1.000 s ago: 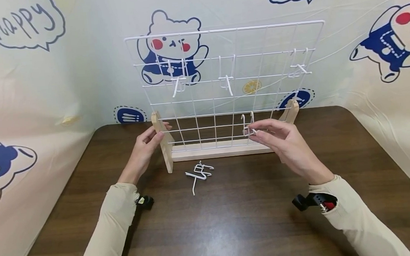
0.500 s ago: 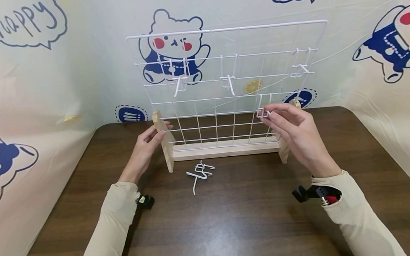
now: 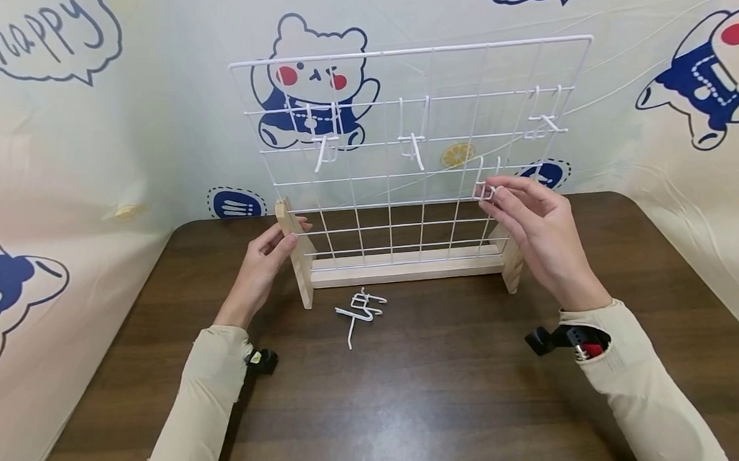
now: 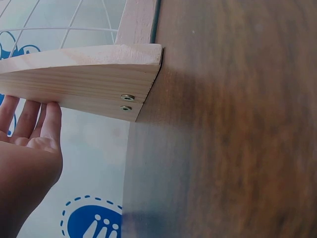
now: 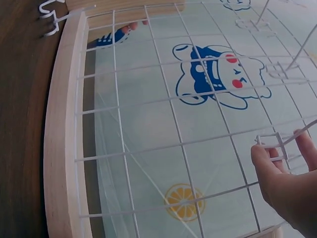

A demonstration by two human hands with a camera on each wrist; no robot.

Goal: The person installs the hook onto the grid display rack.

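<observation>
White hook [image 5: 283, 145], pinching fingers [image 3: 514, 205], "happy" backdrop [image 3: 166, 123]

Right hand [image 5: 290, 181] holds white hook [image 5: 283, 147] before wire grid [image 5: 181, 145], contact with grid unclear | 2 mounted hooks [image 5: 284, 73] towards upper right | wooden bar [image 5: 64, 139] along grid's image-left side | loose white wire [image 5: 55, 21] on dark table [image 5: 22, 124] | backdrop [image 5: 143, 121]: bear, orange slice
</observation>
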